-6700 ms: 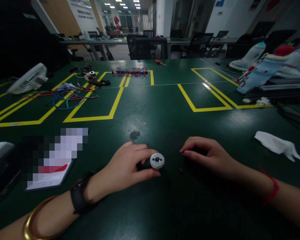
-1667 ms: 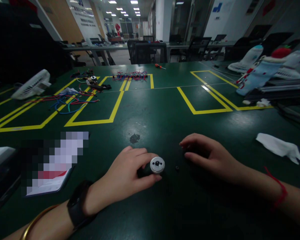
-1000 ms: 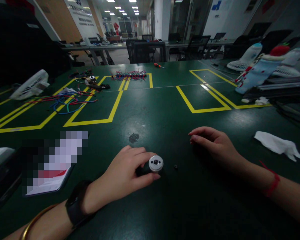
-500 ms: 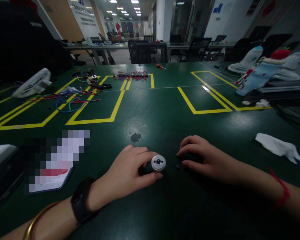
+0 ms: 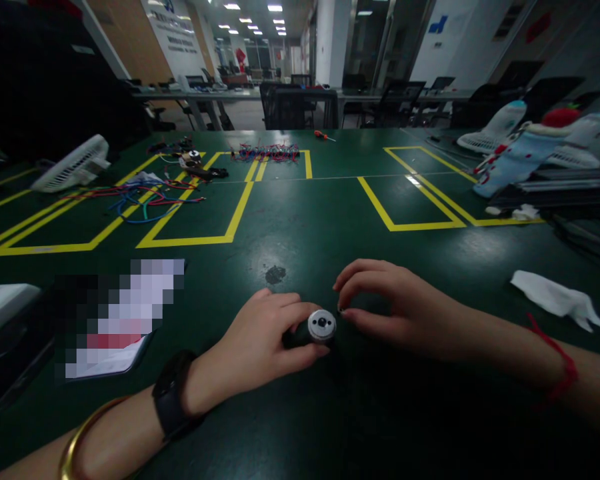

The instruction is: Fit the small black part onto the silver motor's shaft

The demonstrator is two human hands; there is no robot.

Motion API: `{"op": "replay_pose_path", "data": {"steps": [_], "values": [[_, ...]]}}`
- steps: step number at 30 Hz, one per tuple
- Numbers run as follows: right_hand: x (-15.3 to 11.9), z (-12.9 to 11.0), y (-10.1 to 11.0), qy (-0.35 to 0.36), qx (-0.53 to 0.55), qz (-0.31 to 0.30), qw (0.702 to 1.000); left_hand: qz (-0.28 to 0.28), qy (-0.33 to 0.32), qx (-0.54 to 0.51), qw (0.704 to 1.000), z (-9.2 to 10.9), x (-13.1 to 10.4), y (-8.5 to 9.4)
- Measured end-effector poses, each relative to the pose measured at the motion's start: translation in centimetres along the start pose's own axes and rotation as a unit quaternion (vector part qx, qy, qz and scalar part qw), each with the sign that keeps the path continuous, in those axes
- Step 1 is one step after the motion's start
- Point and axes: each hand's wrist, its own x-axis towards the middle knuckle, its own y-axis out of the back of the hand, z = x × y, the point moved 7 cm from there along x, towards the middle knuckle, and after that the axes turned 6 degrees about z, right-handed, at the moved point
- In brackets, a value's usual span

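Note:
My left hand point(image 5: 270, 333) is closed around a small motor point(image 5: 322, 325), thumb and index finger on its sides. The motor's round silver end faces up, with a dark centre and small dark holes; its body is mostly hidden. Just to the right, my right hand point(image 5: 395, 303) pinches a tiny dark ring-like part point(image 5: 341, 310) between thumb and index fingertip. That part is close to the motor but apart from it, and largely covered by the fingertips.
Left of the hands lies a phone-like flat object point(image 5: 125, 327), partly blurred out. A white tissue point(image 5: 557, 300) is at the right. Farther back are loose wires point(image 5: 150, 200), a wire bundle point(image 5: 267, 153), a screwdriver point(image 5: 323, 135), a white fan point(image 5: 73, 165) and yellow tape outlines point(image 5: 187, 241).
My right hand has taken the tiny dark part off the table and moved left and up toward the motor. My left hand still holds the motor; the view has shifted slightly.

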Motion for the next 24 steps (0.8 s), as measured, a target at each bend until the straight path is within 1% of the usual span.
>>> {"op": "replay_pose_path", "data": {"steps": [2,5,10,14,17,19,21,23,24], "values": [[0.5,-1.2,0.1,0.020,0.017,0.027,0.999,0.003,-0.004,0.009,1.000,0.1,0.0,0.0],[0.9,-2.2,-0.4,0.037,0.003,0.031,0.999,0.004,-0.007,0.019,1.000,0.1,0.0,0.0],[0.9,-2.4,-0.7,0.051,-0.033,0.022,0.998,-0.004,-0.009,0.015,1.000,0.1,0.0,-0.1],[0.6,-2.6,-0.8,0.068,-0.063,0.013,0.996,0.001,-0.004,0.012,1.000,0.0,0.0,-0.1],[0.4,-2.6,-0.8,0.063,-0.052,0.007,0.997,-0.001,-0.002,0.010,1.000,-0.1,0.0,-0.2],[0.2,-2.2,-0.6,0.047,-0.010,0.018,0.999,-0.001,-0.001,0.005,1.000,0.0,0.0,-0.1],[-0.2,-1.1,-0.1,0.019,0.044,0.041,0.998,0.000,0.000,-0.002,1.000,0.0,0.0,0.0],[-0.8,1.0,0.4,-0.027,0.086,0.068,0.994,-0.002,0.004,-0.007,1.000,0.0,-0.1,0.0],[-1.3,2.4,0.5,-0.066,0.102,0.073,0.990,-0.004,0.006,-0.009,1.000,0.0,-0.1,0.0]]}}
